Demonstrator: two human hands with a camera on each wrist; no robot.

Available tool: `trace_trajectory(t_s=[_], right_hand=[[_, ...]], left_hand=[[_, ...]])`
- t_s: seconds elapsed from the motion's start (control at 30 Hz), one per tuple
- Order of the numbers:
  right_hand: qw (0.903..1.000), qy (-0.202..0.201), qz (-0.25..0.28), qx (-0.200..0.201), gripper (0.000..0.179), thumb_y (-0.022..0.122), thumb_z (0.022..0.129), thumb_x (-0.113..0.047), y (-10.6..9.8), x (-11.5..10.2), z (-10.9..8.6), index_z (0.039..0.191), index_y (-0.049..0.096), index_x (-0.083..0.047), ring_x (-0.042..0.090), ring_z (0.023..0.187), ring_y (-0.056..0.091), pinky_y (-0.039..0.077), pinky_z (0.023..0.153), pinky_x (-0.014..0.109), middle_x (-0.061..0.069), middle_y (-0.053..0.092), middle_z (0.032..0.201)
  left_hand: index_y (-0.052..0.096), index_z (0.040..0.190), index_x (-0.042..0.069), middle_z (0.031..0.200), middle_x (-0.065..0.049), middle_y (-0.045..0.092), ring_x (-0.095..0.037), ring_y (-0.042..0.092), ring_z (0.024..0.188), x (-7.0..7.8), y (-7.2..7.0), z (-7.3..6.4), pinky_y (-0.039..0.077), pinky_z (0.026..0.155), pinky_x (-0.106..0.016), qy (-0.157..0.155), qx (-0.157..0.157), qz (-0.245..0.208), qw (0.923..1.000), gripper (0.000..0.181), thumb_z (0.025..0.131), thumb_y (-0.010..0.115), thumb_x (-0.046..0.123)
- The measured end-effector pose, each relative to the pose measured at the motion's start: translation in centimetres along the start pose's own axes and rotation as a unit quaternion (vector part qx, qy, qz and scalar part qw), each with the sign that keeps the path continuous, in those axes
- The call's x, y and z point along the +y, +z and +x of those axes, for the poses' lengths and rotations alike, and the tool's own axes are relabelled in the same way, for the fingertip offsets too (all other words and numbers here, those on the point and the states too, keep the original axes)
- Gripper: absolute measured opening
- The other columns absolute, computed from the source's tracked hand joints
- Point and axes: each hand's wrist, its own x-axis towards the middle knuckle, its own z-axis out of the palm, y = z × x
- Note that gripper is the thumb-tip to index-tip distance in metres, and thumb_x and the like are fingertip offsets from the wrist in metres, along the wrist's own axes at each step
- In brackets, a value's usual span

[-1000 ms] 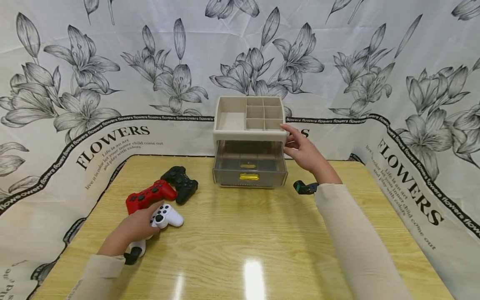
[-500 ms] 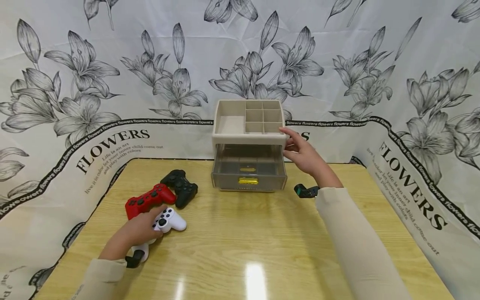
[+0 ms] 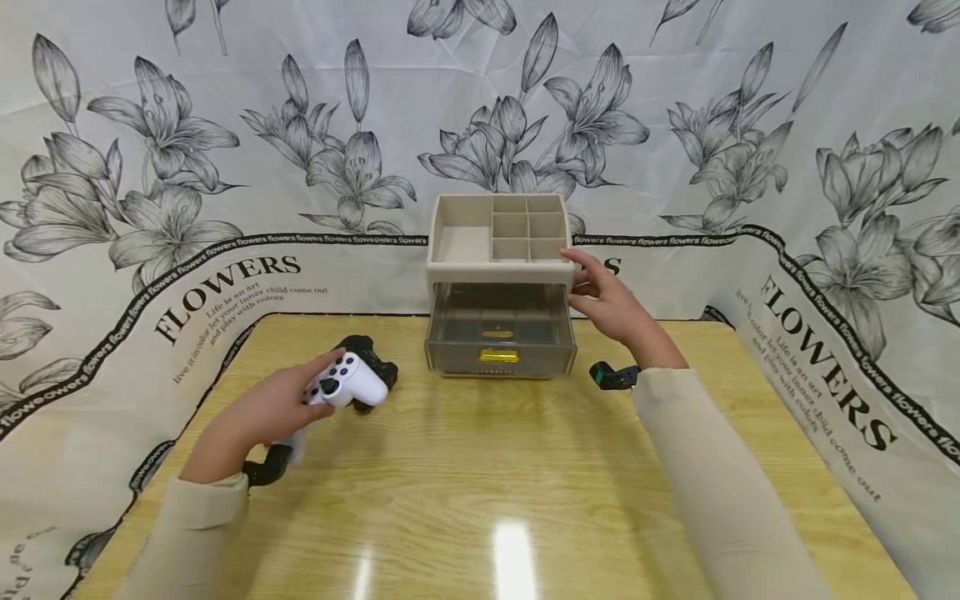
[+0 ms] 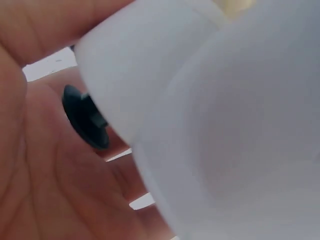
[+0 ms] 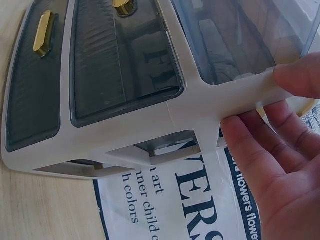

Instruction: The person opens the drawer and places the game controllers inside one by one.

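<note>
Left of the pulled-out drawer [image 3: 459,358], the left hand [image 3: 272,403] is gripping a white controller [image 3: 358,385]. Right of it, the right hand [image 3: 611,305] is holding the drawer box [image 3: 499,273].

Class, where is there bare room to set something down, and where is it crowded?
Widest: the table in front of the drawer, between the left hand and the right sleeve. A narrower patch lies right of that sleeve. Crowded: the left, where that hand holds the white controller, partly hiding the black controller; and the organizer, touched by the right hand.
</note>
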Motion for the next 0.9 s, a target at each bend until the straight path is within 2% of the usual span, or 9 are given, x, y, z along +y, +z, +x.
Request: trace_trajectory(t_s=[0.2,0.4,0.5,0.63,0.9], right_hand=[[1.0000,-0.002,-0.006,-0.004,0.064,0.051,0.100,-0.014,-0.1,-0.1,0.0,0.152,0.023,-0.038,0.038,0.126,0.051,0.046,0.093,0.054,0.019,0.049,0.127],[0.9999,-0.011,-0.008,-0.004,0.066,0.050,0.100,-0.012,-0.2,-0.6,0.2,0.153,0.020,-0.035,0.041,0.126,0.051,0.045,0.095,0.056,0.023,0.048,0.127],[1.0000,-0.006,-0.006,-0.006,0.066,0.050,0.099,-0.012,-0.1,-0.7,0.3,0.153,0.020,-0.035,0.040,0.126,0.051,0.045,0.096,0.056,0.022,0.048,0.128],[1.0000,-0.001,0.001,-0.009,0.067,0.050,0.100,-0.011,0.0,-0.7,0.2,0.154,0.019,-0.034,0.040,0.128,0.050,0.045,0.096,0.056,0.022,0.047,0.131],[1.0000,-0.004,0.001,-0.006,0.068,0.050,0.099,-0.009,-0.2,-0.4,-0.1,0.154,0.019,-0.033,0.040,0.126,0.050,0.045,0.095,0.053,0.023,0.047,0.129]], left_hand=[[0.022,0.155,0.016,0.127,-0.021,0.059,-0.023,0.059,0.091,2.6,-4.0,0.9,0.047,0.078,-0.040,0.032,-0.001,-0.018,0.9993,0.077,0.091,0.064,0.018],[0.027,0.154,0.020,0.126,-0.016,0.061,-0.022,0.058,0.087,4.3,-6.6,2.6,0.048,0.075,-0.038,0.057,0.012,0.008,0.9983,0.076,0.090,0.067,0.021],[0.027,0.154,0.022,0.123,-0.014,0.062,-0.022,0.057,0.088,5.2,-7.6,3.3,0.046,0.075,-0.036,0.058,0.006,0.013,0.9982,0.077,0.089,0.068,0.022],[0.026,0.154,0.029,0.118,-0.011,0.062,-0.022,0.057,0.084,6.4,-8.5,4.0,0.046,0.072,-0.035,0.054,-0.001,0.006,0.9985,0.077,0.089,0.068,0.024],[0.027,0.154,0.028,0.120,-0.011,0.061,-0.022,0.056,0.086,8.6,-9.4,5.5,0.047,0.075,-0.037,0.098,0.009,0.018,0.9950,0.073,0.092,0.065,0.022]])
